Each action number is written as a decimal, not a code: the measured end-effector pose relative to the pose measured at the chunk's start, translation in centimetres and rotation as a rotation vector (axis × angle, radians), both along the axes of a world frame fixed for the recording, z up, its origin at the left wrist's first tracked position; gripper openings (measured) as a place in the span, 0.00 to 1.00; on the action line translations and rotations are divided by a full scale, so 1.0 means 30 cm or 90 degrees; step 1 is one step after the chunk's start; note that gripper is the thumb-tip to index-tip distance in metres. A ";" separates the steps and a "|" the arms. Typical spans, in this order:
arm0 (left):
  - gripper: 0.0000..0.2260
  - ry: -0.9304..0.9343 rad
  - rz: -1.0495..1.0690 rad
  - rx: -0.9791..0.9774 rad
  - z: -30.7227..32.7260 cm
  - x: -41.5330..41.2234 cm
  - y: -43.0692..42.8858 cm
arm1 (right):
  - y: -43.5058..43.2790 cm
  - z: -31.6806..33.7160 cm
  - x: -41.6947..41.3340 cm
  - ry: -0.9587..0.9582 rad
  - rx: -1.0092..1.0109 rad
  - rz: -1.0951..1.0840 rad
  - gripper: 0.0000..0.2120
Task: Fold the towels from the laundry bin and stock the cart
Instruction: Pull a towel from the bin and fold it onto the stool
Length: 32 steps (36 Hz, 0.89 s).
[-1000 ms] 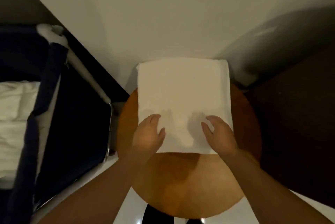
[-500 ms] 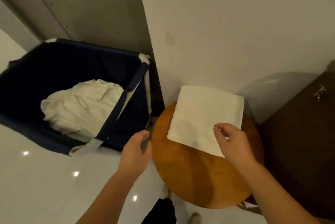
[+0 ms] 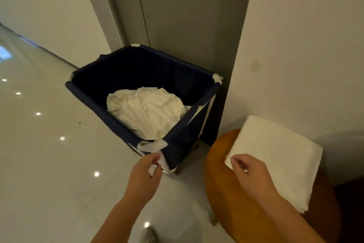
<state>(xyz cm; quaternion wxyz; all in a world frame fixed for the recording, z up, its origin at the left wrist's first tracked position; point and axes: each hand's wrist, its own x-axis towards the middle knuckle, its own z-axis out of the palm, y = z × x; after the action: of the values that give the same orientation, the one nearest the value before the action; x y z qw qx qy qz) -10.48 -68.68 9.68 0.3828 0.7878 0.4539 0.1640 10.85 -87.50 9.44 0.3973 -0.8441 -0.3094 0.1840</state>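
No readable markings

No text, label, brand, number or sign can be read on the laundry bin (image 3: 178, 136), folded towel (image 3: 275, 156), round table (image 3: 232, 199) or wall (image 3: 305, 46).

Both hands forward, left (image 3: 144, 172) and right (image 3: 249, 172), fingers loosely curled, empty.

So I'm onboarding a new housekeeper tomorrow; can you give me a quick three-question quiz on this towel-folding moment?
1. True or false: the folded towel lies on the round wooden table.
2. What is in the navy laundry bin? A) nothing B) crumpled white linen C) shoes
3. Fill in: the left hand is at the bin's near ____.

Key
1. True; the right hand hovers over the towel's near corner.
2. B; the white linen is unfolded.
3. Corner, by the white cloth wrapping there.
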 end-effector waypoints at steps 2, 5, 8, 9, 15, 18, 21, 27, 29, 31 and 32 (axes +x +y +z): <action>0.13 -0.011 0.016 0.005 -0.018 -0.056 0.072 | 0.085 -0.006 -0.044 -0.008 0.016 0.006 0.06; 0.12 -0.023 0.024 0.018 -0.039 -0.140 0.207 | 0.235 -0.014 -0.119 -0.008 0.039 0.002 0.07; 0.12 -0.034 0.025 0.009 -0.038 -0.222 0.355 | 0.385 -0.029 -0.195 0.006 0.044 -0.003 0.08; 0.12 -0.040 0.019 0.016 -0.035 -0.250 0.404 | 0.433 -0.035 -0.220 0.012 0.044 -0.002 0.08; 0.12 -0.034 0.010 0.020 -0.045 -0.387 0.679 | 0.695 -0.038 -0.328 0.011 0.031 0.006 0.07; 0.12 -0.032 0.022 0.001 -0.054 -0.411 0.777 | 0.785 -0.026 -0.357 0.013 0.052 0.000 0.08; 0.12 -0.020 0.013 -0.008 -0.062 -0.407 0.851 | 0.843 -0.036 -0.365 0.006 0.035 0.007 0.06; 0.11 -0.033 0.014 -0.023 -0.080 -0.364 0.946 | 0.937 -0.061 -0.346 0.039 0.030 0.003 0.07; 0.11 -0.024 0.011 -0.030 -0.097 -0.343 0.971 | 0.967 -0.067 -0.329 0.045 0.033 0.003 0.08; 0.11 -0.015 0.004 -0.033 -0.115 -0.316 0.996 | 0.995 -0.079 -0.303 0.058 0.029 0.003 0.08; 0.11 -0.012 0.001 -0.033 -0.121 -0.300 1.008 | 1.009 -0.088 -0.287 0.063 0.028 0.005 0.08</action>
<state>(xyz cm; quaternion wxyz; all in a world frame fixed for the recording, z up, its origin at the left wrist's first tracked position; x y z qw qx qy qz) -19.49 -38.43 6.05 0.4072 0.7758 0.4548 0.1596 2.25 -57.22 6.81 0.4296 -0.8242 -0.2964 0.2199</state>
